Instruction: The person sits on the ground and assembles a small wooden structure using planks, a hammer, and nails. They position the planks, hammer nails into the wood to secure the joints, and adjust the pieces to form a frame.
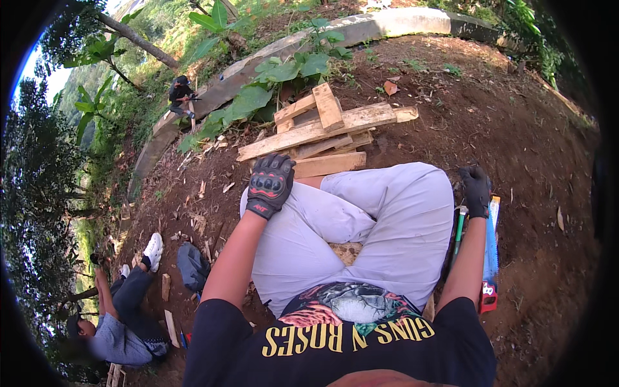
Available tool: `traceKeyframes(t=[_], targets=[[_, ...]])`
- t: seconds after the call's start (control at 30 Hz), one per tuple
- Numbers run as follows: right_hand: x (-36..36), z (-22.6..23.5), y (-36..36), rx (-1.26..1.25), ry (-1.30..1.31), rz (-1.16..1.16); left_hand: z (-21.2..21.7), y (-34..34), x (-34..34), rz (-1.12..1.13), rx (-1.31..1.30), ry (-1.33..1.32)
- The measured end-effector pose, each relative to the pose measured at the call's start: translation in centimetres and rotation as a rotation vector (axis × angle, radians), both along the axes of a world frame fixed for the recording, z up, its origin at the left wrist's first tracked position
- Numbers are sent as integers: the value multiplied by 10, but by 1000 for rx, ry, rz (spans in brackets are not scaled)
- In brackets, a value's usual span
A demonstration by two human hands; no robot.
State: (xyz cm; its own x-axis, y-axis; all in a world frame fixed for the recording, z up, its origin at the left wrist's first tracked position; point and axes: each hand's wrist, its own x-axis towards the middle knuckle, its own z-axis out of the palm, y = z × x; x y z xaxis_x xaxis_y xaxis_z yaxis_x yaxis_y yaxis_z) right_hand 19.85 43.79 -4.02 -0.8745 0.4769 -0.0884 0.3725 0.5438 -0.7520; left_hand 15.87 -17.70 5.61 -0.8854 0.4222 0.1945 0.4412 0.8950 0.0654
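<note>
My left hand, in a black glove with red trim and hard knuckle guards, rests over my left knee, its fingers draped loosely on the grey trousers. Beside my right knee is my right hand, gloved in black, its fingers curled closed. The inside of that fist is hidden, so whether it holds anything does not show. Just below it lies a hammer with a green handle. A handsaw with a blue blade and red handle lies alongside my right forearm, partly covered by it.
Ahead of my crossed legs is a stack of rough wooden planks on brown soil. A curved concrete edging runs behind it. One person sits at the lower left near a dark bag; another person sits far off.
</note>
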Motion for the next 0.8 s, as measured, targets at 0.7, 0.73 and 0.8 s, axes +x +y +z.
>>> traceKeyframes(t=[0.7,0.73,0.8], targets=[[252,87,41,44,178,-388,-91,102,-47,25,-249,-317],[256,83,42,68,197,-399,-58,99,-43,25,-117,-341],[246,74,47,102,246,-385,15,89,-31,154,84,-448]])
